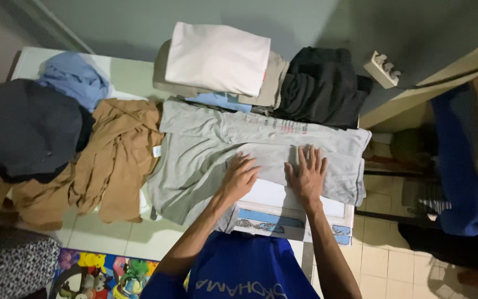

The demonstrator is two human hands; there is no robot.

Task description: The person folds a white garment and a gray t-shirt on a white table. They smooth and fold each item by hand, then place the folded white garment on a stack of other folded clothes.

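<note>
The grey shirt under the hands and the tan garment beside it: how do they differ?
The grey shirt lies spread flat and partly folded; the tan garment is crumpled in loose folds. Both hands, left hand and right hand, press flat on the grey shirt, while nothing touches the tan garment. The grey shirt bears print near one edge; the tan garment looks plain. Both lie on the same white table.
</note>
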